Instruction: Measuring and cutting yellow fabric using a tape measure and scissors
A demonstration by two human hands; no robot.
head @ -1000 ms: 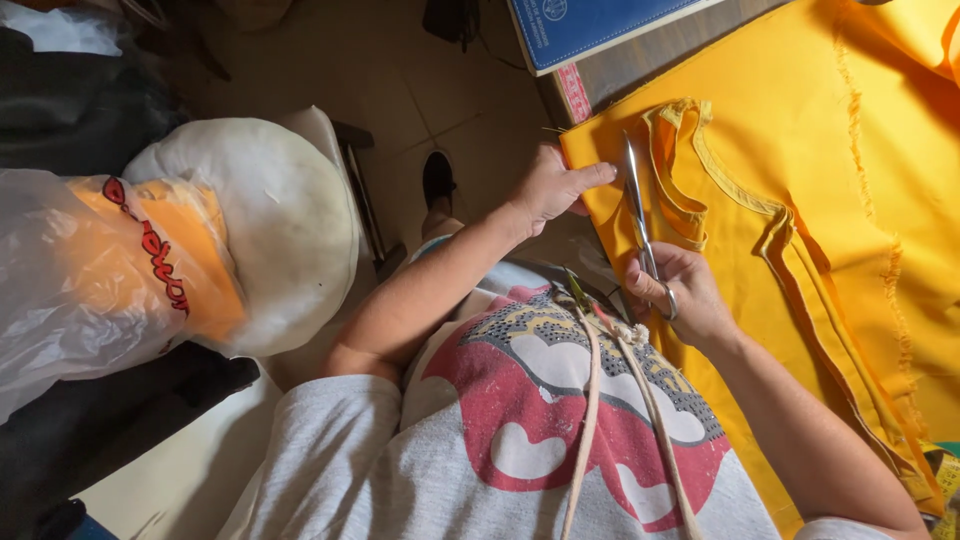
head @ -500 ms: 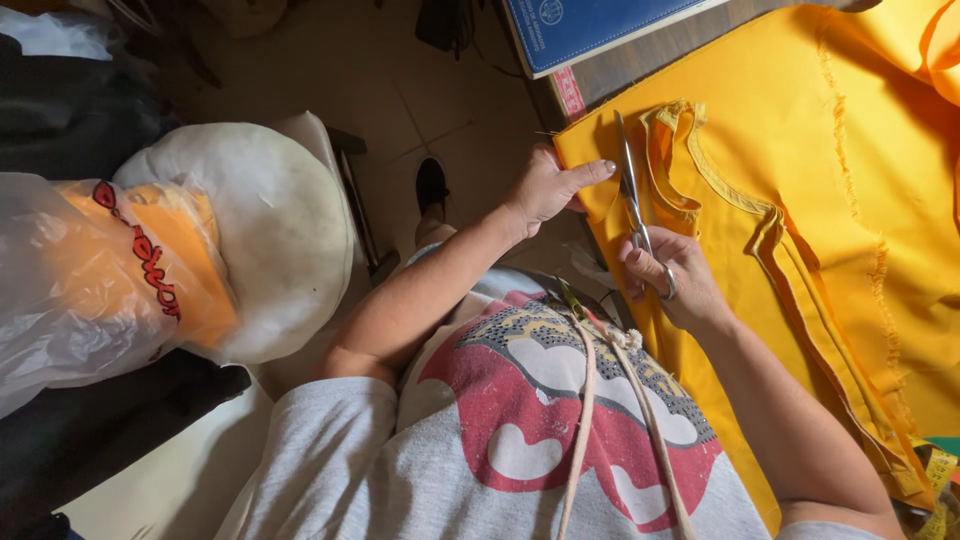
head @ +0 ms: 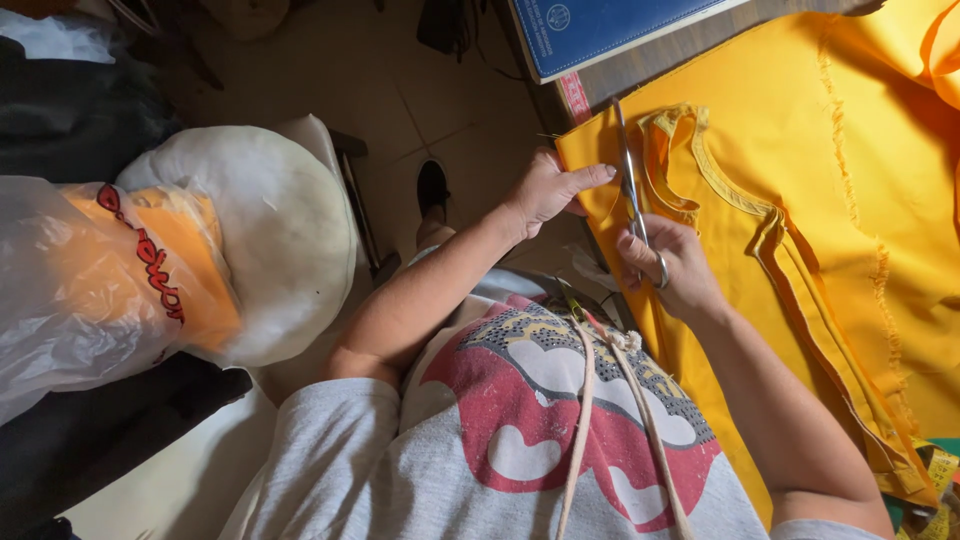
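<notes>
A large piece of yellow fabric (head: 850, 180) lies spread over a table at the right, with a folded, stitched band (head: 740, 200) running across it. My right hand (head: 672, 268) grips the handles of metal scissors (head: 630, 185) whose blades point up along the cloth near its left edge. My left hand (head: 548, 190) rests flat on that edge of the fabric, index finger stretched toward the blades. A cord (head: 585, 400) hangs down over my grey printed shirt.
A blue book (head: 600, 30) lies on the table's far edge. A round white cushion (head: 270, 230) and a clear plastic bag with orange contents (head: 90, 270) sit at the left. Tiled floor and my shoe (head: 432, 188) show below. A measuring tape (head: 935, 470) lies at lower right.
The scissors have slid a little further along the fabric's edge, and my left hand has stayed pressed on the cloth beside them.
</notes>
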